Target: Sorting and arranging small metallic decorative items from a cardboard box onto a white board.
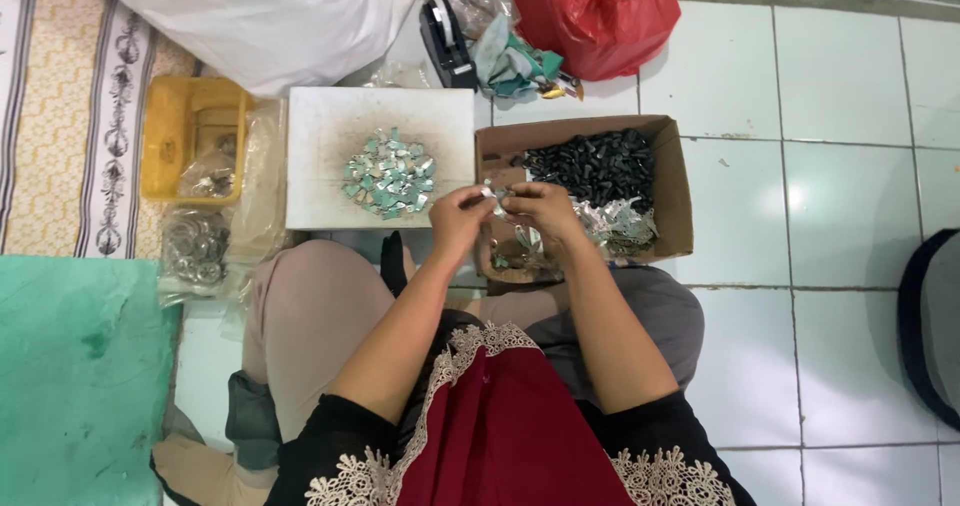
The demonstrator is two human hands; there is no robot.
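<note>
- The left hand (pixel 458 218) and the right hand (pixel 540 208) meet above the near left corner of the cardboard box (pixel 672 181), fingertips almost touching.
- Between them sits a small silvery piece (pixel 490 194), pinched in a narrow grip by both hands; its exact shape is too small to make out.
- The lower part of each hand and whatever lies under them in the box is hidden by the fingers and wrists.
- The box holds a heap of dark pieces (pixel 598 164) at the far side and a pile of shiny silver bits (pixel 618 222) nearer the hands.
- Just left of the hands, a white board (pixel 320 126) on the floor carries a mound of pale green and silver scraps (pixel 390 174).
- Further left, a yellow tub (pixel 165 116) has clear bags in it; a clear bag of metal rings (pixel 194 246) lies just in front of it.
- Beyond the board stand a black tape dispenser (pixel 446 41), a red plastic bag (pixel 598 14) and a white sack (pixel 270 16), cut off by the top edge.
</note>
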